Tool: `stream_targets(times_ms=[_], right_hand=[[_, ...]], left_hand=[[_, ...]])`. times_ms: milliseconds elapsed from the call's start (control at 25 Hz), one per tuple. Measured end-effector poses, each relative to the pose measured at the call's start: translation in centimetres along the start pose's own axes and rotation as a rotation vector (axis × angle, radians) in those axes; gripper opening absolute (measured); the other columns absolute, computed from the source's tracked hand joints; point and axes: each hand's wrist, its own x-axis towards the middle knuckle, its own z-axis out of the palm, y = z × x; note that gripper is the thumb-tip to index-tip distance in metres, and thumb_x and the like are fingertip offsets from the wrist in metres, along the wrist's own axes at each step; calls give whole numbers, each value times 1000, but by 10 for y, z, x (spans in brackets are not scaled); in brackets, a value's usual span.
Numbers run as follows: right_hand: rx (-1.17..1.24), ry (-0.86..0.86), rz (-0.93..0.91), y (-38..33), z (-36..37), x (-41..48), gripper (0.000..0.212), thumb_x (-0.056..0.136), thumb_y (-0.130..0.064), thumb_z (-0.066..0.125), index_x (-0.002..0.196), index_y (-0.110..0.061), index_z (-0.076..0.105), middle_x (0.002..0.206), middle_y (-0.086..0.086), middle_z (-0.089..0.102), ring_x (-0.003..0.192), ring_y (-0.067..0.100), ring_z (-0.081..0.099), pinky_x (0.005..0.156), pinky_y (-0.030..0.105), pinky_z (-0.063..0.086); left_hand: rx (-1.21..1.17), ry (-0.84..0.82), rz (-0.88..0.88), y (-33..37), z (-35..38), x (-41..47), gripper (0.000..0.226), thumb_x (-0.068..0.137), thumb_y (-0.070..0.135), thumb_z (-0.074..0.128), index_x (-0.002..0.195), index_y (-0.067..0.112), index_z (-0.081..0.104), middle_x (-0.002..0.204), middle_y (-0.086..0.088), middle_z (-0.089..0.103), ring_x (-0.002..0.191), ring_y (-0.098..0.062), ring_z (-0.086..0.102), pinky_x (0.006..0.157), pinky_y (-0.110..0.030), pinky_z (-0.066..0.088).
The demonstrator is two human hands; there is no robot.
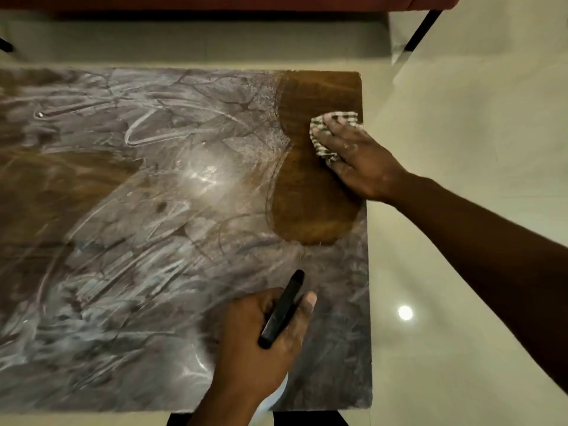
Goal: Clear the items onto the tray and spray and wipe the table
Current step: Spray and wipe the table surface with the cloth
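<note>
1. The left hand (255, 342) is seen nearest the camera, at the near edge; its fingers are curled round a slim black object (282, 309), which is gripped along its length with 1 end projecting past the fingertips; what the object is cannot be told; a small pale shape is glimpsed beneath the wrist.
2. The right hand (359, 158) is laid flat on a checked cloth (318, 133); its fingers are spread and nearly straight, so the cloth is pressed down rather than clenched; the cloth is bunched under the palm and held against the far right part of the table (123, 272), just beside its right edge.
3. The tabletop is covered almost wholly by a whitish, streaked film; 1 bare brown wooden patch (310, 204) is shown beside and below the cloth, reaching to the far right corner.
4. A pale glossy floor (461, 118) is seen around the table; 1 round light reflection (405, 312) is carried on it at the right; reddish-brown furniture (215, 1) with a black leg (422, 29) is seen along the top.
</note>
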Motion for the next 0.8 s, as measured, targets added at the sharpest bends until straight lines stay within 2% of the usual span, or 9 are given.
stream_targets(times_ms=[80,160,240,360,440,520,600,680,800], right_hand=[[20,-33,-5,-8,7,-7,64,111,-19,51,168,-26,24,179,3,7,166,25,2,135,40,2],[12,-64,-75,-12,10,-24,64,111,-18,51,168,-24,24,179,5,7,166,26,1,134,45,6],[-5,-109,-181,-16,16,-46,64,111,-17,52,168,-22,25,178,7,9,166,28,3,134,50,11],[-81,-241,-388,-16,30,-87,66,108,-15,52,168,-22,25,178,6,11,166,27,7,133,52,16],[-146,-264,-470,-2,25,-105,67,107,-13,55,168,-23,27,178,5,15,166,24,10,132,52,20],[-147,-194,-397,10,20,-108,66,106,-10,57,166,-20,31,177,6,18,165,25,14,131,52,23],[-37,-71,-170,9,22,-97,61,109,-13,53,166,-19,32,177,8,17,165,27,14,132,51,20],[81,5,22,-11,32,-84,60,110,-16,53,166,-21,31,177,8,15,166,29,10,133,50,14],[55,-45,-93,-43,61,-116,65,105,-10,59,165,-19,34,176,10,18,165,33,14,133,55,17]], left_hand=[[-105,-37,-43,-13,5,-21,58,81,63,81,52,24,49,54,-14,39,55,-44,47,82,-55,63],[-54,-77,19,-26,6,-38,48,82,67,77,70,23,64,60,-9,53,57,-30,58,70,-42,60],[-48,-91,-14,-34,9,-48,53,78,76,73,81,24,69,63,-6,58,56,-19,61,63,-46,51],[51,-104,-15,-45,17,-55,62,81,79,68,67,20,54,57,-6,45,52,-22,53,61,-50,45],[125,-114,56,-49,21,-60,63,87,75,67,60,23,44,53,0,39,48,-13,45,55,-39,38],[82,-121,51,-54,23,-65,64,85,76,69,62,20,48,53,3,40,49,-11,45,56,-41,41],[0,-144,-22,-58,24,-68,64,80,79,72,71,17,59,56,2,49,53,-16,53,59,-48,49],[19,-129,-27,-63,25,-72,66,80,83,69,74,18,60,57,-1,50,53,-21,53,55,-45,46],[104,-74,41,-69,21,-78,64,84,84,63,64,24,49,52,4,45,47,-13,45,51,-33,38]])
